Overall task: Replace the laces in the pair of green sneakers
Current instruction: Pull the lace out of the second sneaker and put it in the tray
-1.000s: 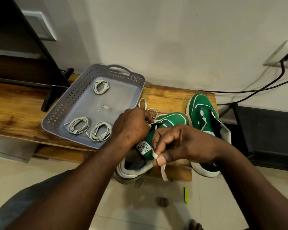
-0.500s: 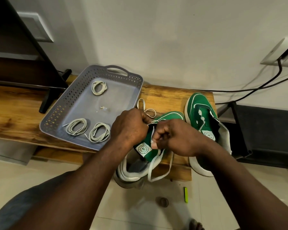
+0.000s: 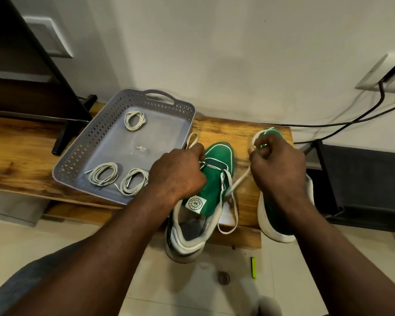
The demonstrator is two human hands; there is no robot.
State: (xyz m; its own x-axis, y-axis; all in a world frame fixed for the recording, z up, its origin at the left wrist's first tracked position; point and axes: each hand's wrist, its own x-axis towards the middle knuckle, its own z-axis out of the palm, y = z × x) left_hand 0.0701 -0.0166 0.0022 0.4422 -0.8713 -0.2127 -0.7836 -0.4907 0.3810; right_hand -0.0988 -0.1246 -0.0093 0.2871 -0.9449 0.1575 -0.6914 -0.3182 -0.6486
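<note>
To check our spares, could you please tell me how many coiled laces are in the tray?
3. One coil lies toward the tray's far end; two others lie side by side near its front edge. The left hand covers one tray corner, possibly hiding more.

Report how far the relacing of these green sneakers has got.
Done: nothing shows as finished. In hand: the left hand and right hand grip one white lace on the near sneaker, threaded only near the toe. Left: its upper eyelets, the other sneaker, mostly hidden, and three coiled laces in the tray.
</note>
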